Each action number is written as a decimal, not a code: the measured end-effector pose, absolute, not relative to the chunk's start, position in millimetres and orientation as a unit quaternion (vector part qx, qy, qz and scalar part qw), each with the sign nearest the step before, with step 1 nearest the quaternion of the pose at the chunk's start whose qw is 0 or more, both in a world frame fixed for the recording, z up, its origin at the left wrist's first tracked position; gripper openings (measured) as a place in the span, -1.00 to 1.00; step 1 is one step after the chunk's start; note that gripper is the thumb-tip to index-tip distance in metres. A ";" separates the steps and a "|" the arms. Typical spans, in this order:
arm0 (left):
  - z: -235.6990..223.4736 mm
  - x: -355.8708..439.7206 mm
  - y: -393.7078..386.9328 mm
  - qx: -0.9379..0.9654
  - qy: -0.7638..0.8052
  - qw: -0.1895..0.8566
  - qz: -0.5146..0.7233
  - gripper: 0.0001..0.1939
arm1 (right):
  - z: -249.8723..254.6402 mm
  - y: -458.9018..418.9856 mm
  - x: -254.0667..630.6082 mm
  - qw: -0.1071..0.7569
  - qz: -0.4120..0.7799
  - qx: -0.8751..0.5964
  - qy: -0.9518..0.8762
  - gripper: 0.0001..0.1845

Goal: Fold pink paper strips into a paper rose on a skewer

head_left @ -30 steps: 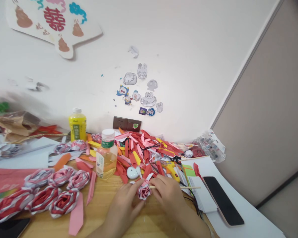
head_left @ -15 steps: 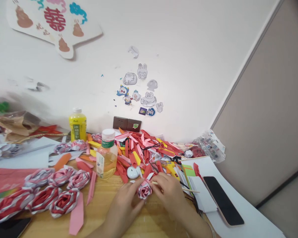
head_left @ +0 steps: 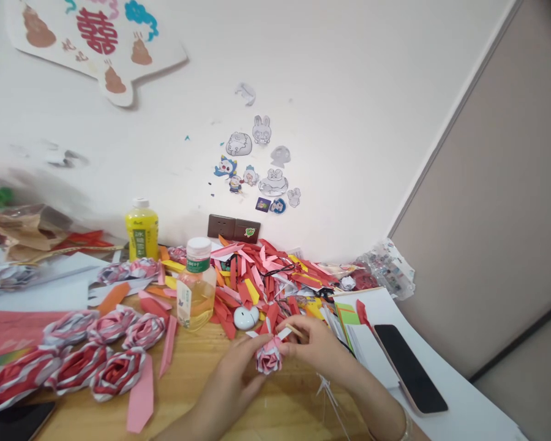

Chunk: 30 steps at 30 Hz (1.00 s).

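Over the near part of the wooden table [head_left: 179, 392], the left hand [head_left: 239, 367] grasps a small pink-and-white paper rose [head_left: 269, 358] between thumb and fingers, its bloom turned toward the wearer. Just beside it, the right hand [head_left: 314, 346] pinches a thin wooden stick [head_left: 296, 331], which slants toward pale strips behind the bloom; whether its tip touches them cannot be told. Good handling here would seem to call for a light left grip low on the rose, so the folds are not crushed, and short, gentle strokes of the stick, aimed away from the left fingertips. Level with the hands, well to the left, lie striped paper flowers [head_left: 119, 372]. Just beyond the rose sits a white earbud case [head_left: 246, 316]; behind that, a pile of coloured paper strips [head_left: 275, 275] reaches the wall, below a dark socket panel [head_left: 234, 228].
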<state>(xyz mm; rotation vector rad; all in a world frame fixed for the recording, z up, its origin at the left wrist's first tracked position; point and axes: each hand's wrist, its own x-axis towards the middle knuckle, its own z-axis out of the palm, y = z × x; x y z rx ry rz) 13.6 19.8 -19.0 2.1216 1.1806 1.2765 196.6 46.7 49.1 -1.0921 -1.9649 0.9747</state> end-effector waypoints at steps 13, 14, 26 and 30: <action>-21.0 14.4 20.2 0.773 0.388 0.227 0.448 -0.55 | 58.6 45.8 198.6 0.304 0.501 -0.403 -0.703 -0.77; -21.4 14.5 20.2 0.770 0.390 0.232 0.448 -0.55 | 59.4 45.8 198.4 0.302 0.503 -0.404 -0.702 -0.76; -21.0 17.5 22.2 0.661 0.424 0.299 0.543 -0.55 | 63.6 45.4 192.8 0.334 0.476 -0.433 -0.689 -0.74; -10.6 17.4 22.8 0.633 0.445 0.328 0.542 -0.64 | 55.1 48.3 190.5 0.359 0.441 -0.428 -0.703 -0.76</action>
